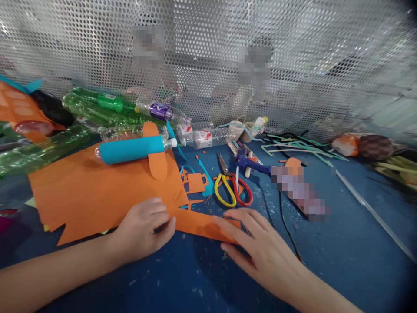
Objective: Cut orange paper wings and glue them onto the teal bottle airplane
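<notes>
Fingers are curling on the left hand [143,228], grip unclear; the right hand [262,250] is spreading loosely over the orange strip [195,223]; light, even pressure is serving best.

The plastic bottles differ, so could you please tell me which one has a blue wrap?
The bottle over the orange sheet, nearest the left hand; the other bottles show green or clear plastic, some labelled.

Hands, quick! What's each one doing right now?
Left hand: curled by the orange strip; can't tell if it's gripping.
Right hand: open, fingers loosely spread over the strip.
</notes>
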{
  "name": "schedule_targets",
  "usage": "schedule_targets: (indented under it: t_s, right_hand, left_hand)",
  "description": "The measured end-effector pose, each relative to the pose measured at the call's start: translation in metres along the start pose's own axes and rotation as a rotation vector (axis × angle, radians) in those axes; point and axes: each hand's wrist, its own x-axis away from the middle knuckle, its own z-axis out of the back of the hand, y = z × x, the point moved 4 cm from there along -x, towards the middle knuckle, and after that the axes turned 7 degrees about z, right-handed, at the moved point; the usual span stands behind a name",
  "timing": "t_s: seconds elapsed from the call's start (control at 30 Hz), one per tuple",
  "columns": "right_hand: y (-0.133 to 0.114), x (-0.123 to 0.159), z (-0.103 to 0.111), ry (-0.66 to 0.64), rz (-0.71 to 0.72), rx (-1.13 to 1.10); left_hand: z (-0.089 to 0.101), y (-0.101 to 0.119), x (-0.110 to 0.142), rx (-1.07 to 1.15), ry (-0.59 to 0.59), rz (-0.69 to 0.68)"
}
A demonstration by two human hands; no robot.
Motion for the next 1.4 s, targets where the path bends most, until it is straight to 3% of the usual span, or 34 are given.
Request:
schedule_targets:
  t_s: [0.07,0.17,1.17,1.4]
  right_hand:
    - [-0.002,-0.001,-0.01,-0.101,0.034,-0.086]
    - [-0.001,-0.001,-0.02,-0.145,0.011,-0.138]
    - [0.003,0.001,-0.023,-0.106,0.062,-0.112]
    - [0.005,0.006,-0.026,-0.089,0.005,-0.155]
  left_hand:
    - [0.001,0.001,-0.001,0.001,-0.002,-0.001]
    - [0.004,0.001,-0.002,0.009,0.008,-0.001]
    - [0.009,-0.004,-0.007,0.057,0.029,0.116]
    - [0.001,0.002,-0.008,0.077,-0.172,0.046]
